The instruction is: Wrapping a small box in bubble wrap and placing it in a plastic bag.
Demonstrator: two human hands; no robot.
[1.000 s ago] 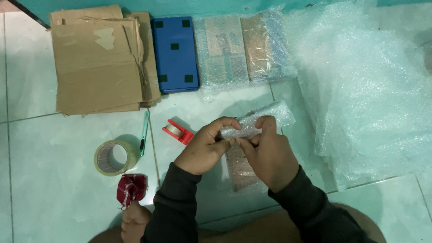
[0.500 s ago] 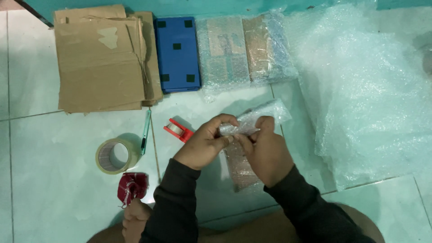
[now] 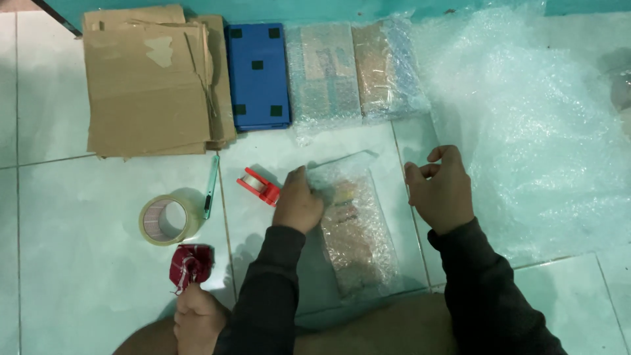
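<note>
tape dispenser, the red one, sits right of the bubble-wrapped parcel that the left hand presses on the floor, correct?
Not quite. The head view shows the red tape dispenser to the left of the bubble-wrapped parcel, beside the left hand. The rest holds: that hand presses the parcel's top end on the floor, while the right hand hangs loosely curled, apart from it.

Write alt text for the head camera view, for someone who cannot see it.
Seen from above, a left hand presses on a bubble-wrapped parcel on a tiled floor while the right hand hovers beside it, empty. Nearby lie a red tape dispenser, tape roll, flattened cardboard, blue box and loose bubble wrap.
</note>
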